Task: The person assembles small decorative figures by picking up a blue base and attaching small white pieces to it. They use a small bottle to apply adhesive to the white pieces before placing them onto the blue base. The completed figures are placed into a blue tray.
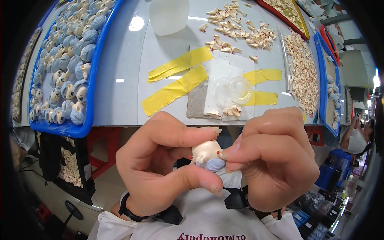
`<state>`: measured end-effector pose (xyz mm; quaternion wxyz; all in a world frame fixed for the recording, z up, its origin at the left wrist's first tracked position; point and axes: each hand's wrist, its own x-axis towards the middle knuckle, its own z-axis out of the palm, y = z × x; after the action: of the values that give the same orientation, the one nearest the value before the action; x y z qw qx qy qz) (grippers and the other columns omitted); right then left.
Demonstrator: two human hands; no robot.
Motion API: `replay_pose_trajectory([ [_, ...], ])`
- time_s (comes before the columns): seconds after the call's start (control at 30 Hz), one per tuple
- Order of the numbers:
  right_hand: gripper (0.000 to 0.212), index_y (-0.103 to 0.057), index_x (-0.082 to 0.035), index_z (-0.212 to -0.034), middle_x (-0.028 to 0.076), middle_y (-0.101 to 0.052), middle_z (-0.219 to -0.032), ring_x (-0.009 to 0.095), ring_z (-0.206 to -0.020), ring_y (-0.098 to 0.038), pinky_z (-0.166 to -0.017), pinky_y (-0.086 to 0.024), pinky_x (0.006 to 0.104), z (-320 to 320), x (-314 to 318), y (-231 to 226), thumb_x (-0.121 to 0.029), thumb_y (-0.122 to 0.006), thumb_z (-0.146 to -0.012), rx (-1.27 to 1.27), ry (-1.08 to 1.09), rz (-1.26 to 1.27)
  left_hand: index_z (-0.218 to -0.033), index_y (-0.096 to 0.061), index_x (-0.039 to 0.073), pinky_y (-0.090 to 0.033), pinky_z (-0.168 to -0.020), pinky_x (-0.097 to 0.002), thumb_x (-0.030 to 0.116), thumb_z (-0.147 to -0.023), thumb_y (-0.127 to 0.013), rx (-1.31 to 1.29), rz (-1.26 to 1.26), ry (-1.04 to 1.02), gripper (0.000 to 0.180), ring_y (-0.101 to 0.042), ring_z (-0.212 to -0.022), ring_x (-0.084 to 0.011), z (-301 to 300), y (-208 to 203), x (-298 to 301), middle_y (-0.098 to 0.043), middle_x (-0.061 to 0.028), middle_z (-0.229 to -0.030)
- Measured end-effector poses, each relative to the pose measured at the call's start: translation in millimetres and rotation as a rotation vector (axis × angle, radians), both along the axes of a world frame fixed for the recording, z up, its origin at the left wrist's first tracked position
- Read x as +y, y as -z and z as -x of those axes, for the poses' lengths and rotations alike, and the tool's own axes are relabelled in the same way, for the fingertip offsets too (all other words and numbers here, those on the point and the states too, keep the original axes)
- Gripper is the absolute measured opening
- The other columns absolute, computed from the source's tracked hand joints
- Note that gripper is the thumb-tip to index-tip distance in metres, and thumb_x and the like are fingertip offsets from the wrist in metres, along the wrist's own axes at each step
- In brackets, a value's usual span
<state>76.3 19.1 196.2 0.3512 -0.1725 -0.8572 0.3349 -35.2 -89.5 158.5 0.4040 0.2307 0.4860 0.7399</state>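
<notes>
Between thumb and fingers, my left hand [150, 160] holds a small cream doll head [205, 151] with blue-grey moulded hair, just in front of the table edge. My right hand [276, 156] is closed in a pinch at the head's right side. A tiny cream piece with a red tip [220, 153] shows at its fingertips, touching the head; the fingers partly cover it. Another red tip pokes out at the head's left side. Beyond my hands, a clear round dish [234, 93] rests on white paper, with a few red-tipped pieces [232, 111] beside it.
A blue tray [89, 108] of doll heads stands at the left. Loose cream pieces [228, 28] lie at the back, with a denser spread [302, 72] at the right. Yellow tape [176, 90] crosses a grey board [196, 100]. A translucent tub [169, 16] stands at the back.
</notes>
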Motion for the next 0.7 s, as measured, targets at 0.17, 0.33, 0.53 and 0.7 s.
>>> replay_pose_trajectory([
  [0.17,0.022,-0.065,-0.006,-0.075,0.008,-0.057,-0.073,0.016,-0.067,-0.052,-0.059,-0.038,0.0254,-1,1,0,0.004,-0.072,-0.056,0.011,-0.032,0.038,-0.094,-0.057,-0.003,-0.042,-0.067,-0.0201,0.034,-0.057,-0.084,0.046,0.015,-0.014,0.059,-0.056,-0.074,-0.0112,-1,-4,-3,-0.057,-0.0068,-0.084],
  [0.33,0.026,-0.064,-0.001,-0.088,0.013,-0.058,-0.090,0.019,-0.077,-0.054,-0.068,-0.042,0.0273,-14,10,-8,-0.003,-0.075,-0.064,-0.027,-0.141,0.242,-0.098,-0.061,-0.003,-0.044,-0.063,-0.0224,0.001,-0.059,-0.081,0.288,-0.087,0.002,0.044,-0.055,-0.078,-0.0133,4,-7,4,-0.057,-0.0064,-0.084],
  [0.53,0.057,-0.050,0.003,-0.116,0.012,-0.058,-0.105,0.016,-0.092,-0.059,-0.080,-0.048,0.0293,-19,6,-8,-0.014,-0.078,-0.070,-0.088,-0.279,0.820,-0.098,-0.062,0.007,-0.044,-0.066,-0.0275,0.009,-0.057,-0.082,1.078,-0.098,-0.072,0.046,-0.054,-0.078,-0.0197,2,-11,10,-0.059,-0.0057,-0.086],
  [0.7,0.026,-0.060,-0.002,-0.102,0.006,-0.060,-0.090,0.011,-0.077,-0.057,-0.070,-0.047,0.0239,-78,63,-19,-0.004,-0.065,-0.076,-0.104,0.244,0.463,-0.100,-0.057,0.007,-0.045,-0.070,-0.0309,0.016,-0.064,-0.079,1.234,-0.001,-0.078,0.043,-0.054,-0.081,-0.0244,3,-14,16,-0.055,-0.0107,-0.095],
])
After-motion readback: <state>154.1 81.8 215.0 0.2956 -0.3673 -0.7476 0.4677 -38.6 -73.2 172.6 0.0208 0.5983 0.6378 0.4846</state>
